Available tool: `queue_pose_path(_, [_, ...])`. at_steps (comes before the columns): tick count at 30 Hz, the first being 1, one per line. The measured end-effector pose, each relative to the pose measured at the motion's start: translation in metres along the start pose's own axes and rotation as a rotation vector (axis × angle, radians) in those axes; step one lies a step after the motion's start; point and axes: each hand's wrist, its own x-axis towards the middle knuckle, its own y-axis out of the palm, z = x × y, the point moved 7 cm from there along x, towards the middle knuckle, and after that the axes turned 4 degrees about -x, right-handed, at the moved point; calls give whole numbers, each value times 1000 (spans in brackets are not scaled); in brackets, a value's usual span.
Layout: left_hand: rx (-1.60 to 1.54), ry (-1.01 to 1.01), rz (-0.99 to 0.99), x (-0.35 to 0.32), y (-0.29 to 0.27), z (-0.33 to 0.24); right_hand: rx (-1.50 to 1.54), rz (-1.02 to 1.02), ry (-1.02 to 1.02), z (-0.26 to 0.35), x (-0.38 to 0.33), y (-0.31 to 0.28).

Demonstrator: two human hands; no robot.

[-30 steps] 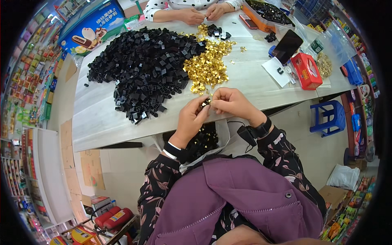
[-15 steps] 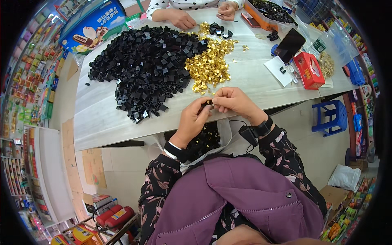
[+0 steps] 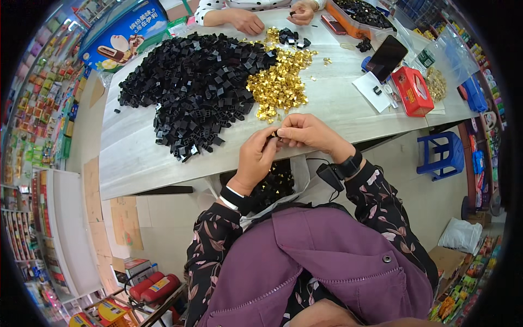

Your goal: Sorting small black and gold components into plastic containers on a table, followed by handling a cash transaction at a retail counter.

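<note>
At the table's near edge, my left hand (image 3: 254, 159) is closed around a small black plastic piece (image 3: 274, 134) with a bit of gold on it. My right hand (image 3: 311, 133) meets it there, thumb and fingers pinched at the same piece; whether it grips a separate gold part is hidden. Beyond my left hand spreads a big heap of black square plastic pieces (image 3: 190, 87). A heap of small shiny gold metal pieces (image 3: 280, 84) adjoins it, straight ahead of my hands. Below the edge, a white bag (image 3: 301, 177) holds black pieces with gold bits (image 3: 272, 188).
Across the table (image 3: 128, 163), a co-worker's hands (image 3: 248, 22) work near a few black pieces. A red tin (image 3: 412, 92), a propped phone (image 3: 387, 57) and an orange tub (image 3: 354, 27) stand to the right. A blue stool (image 3: 441, 155) and fire extinguishers (image 3: 158, 286) are on the floor.
My hands stay together at the black piece, with my right fingers shifted slightly left and up over it. Across the table, the co-worker's right-side hand now shows a dark piece in its fingers.
</note>
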Motion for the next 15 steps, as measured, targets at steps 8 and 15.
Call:
queue_pose_path(8, [-522, -298, 97, 1, 0, 6, 146, -147, -59, 1, -11, -12])
queue_pose_path(15, [-594, -572, 228, -38, 9, 10, -465, -564, -367, 5, -21, -47])
